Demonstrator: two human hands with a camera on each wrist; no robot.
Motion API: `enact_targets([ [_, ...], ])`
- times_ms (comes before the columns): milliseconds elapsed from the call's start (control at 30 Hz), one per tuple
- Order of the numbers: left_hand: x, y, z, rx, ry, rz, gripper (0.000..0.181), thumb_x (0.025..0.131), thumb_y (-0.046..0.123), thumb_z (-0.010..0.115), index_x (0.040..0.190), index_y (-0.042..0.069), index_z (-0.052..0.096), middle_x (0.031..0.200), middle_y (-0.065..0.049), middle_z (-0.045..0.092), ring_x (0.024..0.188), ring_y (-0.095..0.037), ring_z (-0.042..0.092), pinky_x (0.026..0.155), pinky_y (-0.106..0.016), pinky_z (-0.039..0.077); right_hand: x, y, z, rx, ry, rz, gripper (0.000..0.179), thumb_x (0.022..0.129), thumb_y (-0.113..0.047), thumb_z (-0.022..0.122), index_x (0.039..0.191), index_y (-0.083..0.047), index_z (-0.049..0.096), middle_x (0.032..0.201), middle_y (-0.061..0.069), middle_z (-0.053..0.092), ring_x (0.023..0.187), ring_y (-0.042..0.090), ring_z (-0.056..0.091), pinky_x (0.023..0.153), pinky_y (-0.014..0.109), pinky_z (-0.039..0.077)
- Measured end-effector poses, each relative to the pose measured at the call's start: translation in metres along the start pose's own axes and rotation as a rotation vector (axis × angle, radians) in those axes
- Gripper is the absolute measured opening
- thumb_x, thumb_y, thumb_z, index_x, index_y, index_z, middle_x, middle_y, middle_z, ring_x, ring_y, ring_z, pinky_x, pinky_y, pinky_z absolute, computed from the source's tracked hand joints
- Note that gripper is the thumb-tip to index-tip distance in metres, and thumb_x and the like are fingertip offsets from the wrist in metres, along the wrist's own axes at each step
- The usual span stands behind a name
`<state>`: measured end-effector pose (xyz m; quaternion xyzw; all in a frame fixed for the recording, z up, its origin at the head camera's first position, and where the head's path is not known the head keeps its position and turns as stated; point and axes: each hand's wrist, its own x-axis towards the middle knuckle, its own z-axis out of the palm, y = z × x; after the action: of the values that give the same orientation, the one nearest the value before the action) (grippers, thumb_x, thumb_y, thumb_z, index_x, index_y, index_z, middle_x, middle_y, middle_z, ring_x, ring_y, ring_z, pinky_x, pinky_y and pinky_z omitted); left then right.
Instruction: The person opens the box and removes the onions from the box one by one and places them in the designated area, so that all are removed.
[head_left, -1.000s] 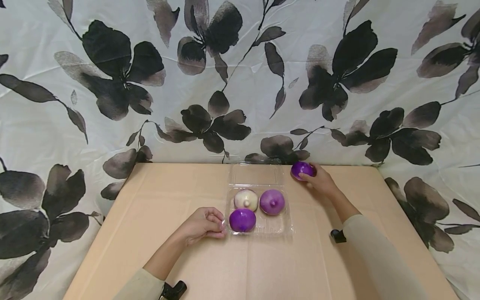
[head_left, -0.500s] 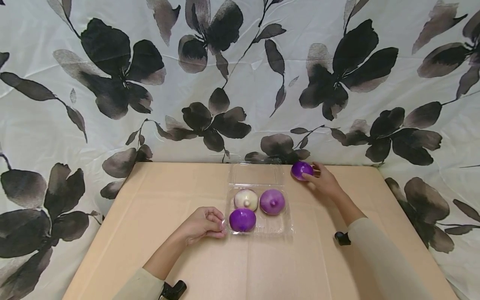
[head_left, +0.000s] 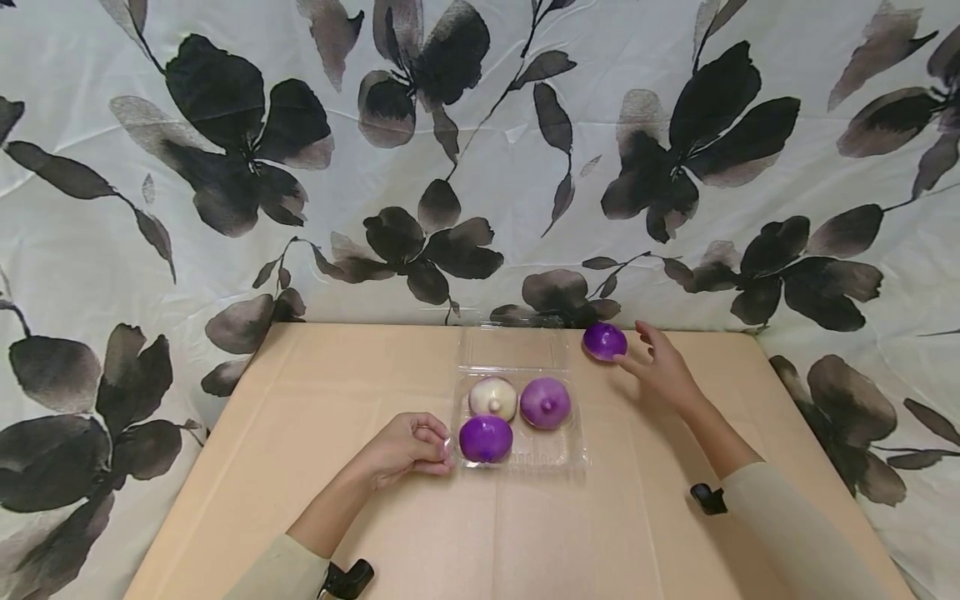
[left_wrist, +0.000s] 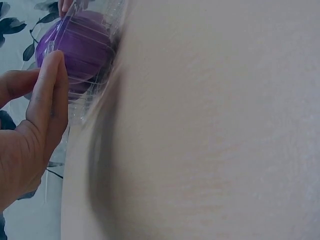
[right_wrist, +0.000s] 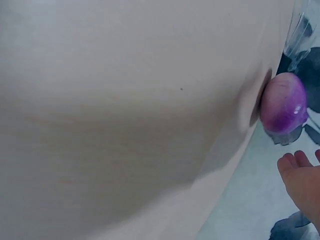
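While three onions (head_left: 545, 404) sit in the clear container (head_left: 551, 450) (head view), one loose onion (head_left: 603, 341) lies outside, far right, right hand (head_left: 666, 371) spread beside it. Left wrist: left hand (left_wrist: 32, 127) pinches container's edge. Right wrist: loose onion untouched.

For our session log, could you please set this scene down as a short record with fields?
Left hand: pinches clear container at its left edge
Right hand: open beside lone onion, not gripping it
Container lid: open, on the far side
Contents: pale onion, lighter purple onion, darker purple onion
Lone onion: purple, on table, right of container
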<state>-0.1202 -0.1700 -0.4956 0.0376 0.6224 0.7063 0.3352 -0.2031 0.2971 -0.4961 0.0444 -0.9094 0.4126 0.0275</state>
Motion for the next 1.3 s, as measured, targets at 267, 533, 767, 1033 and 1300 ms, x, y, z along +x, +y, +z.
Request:
enact_targets([
  [267, 0.008, 0.008, -0.012, 0.001, -0.023, -0.007, 0.025, 0.09, -0.017, 0.063, 0.111, -0.012, 0.05, 0.084, -0.009, 0.069, 0.084, -0.03, 0.077, 0.082, -0.037, 0.069, -0.016, -0.024, 0.007, 0.023, 0.022, -0.046, 0.087, 0.093, -0.023, 0.079, 0.156, 0.008, 0.029, 0.16, 0.032, 0.035, 0.146, 0.051, 0.036, 0.122, 0.067, 0.034],
  [533, 0.008, 0.011, -0.012, 0.005, -0.029, -0.016, 0.024, 0.09, -0.017, 0.062, 0.11, -0.012, 0.051, 0.083, -0.01, 0.068, 0.085, -0.031, 0.078, 0.081, -0.037, 0.069, -0.03, -0.05, 0.019, 0.006, 0.009, -0.123, 0.085, 0.089, -0.023, 0.083, 0.156, 0.002, 0.035, 0.16, 0.027, 0.038, 0.145, 0.047, 0.039, 0.12, 0.065, 0.039],
  [767, 0.007, 0.012, -0.012, 0.01, -0.021, -0.017, 0.024, 0.09, -0.017, 0.063, 0.11, -0.012, 0.051, 0.083, -0.009, 0.068, 0.083, -0.03, 0.078, 0.082, -0.037, 0.069, -0.037, -0.07, 0.034, -0.092, -0.058, -0.182, 0.088, 0.085, -0.027, 0.087, 0.157, -0.008, 0.039, 0.159, 0.018, 0.044, 0.144, 0.044, 0.045, 0.119, 0.066, 0.04],
  [1033, 0.009, 0.011, -0.012, 0.007, -0.019, -0.018, 0.026, 0.089, -0.018, 0.063, 0.111, -0.013, 0.05, 0.083, -0.009, 0.067, 0.082, -0.029, 0.077, 0.081, -0.037, 0.069, -0.041, -0.08, 0.05, -0.183, -0.113, -0.334, 0.087, 0.081, -0.029, 0.089, 0.152, -0.005, 0.046, 0.152, 0.018, 0.054, 0.14, 0.042, 0.049, 0.116, 0.065, 0.045],
  [1300, 0.009, 0.01, -0.013, 0.002, -0.025, -0.01, 0.026, 0.089, -0.017, 0.063, 0.111, -0.013, 0.05, 0.084, -0.009, 0.068, 0.083, -0.03, 0.078, 0.081, -0.036, 0.069, -0.038, -0.086, 0.063, -0.28, -0.15, -0.424, 0.083, 0.079, -0.034, 0.09, 0.147, -0.006, 0.053, 0.149, 0.017, 0.056, 0.139, 0.038, 0.051, 0.118, 0.059, 0.046],
])
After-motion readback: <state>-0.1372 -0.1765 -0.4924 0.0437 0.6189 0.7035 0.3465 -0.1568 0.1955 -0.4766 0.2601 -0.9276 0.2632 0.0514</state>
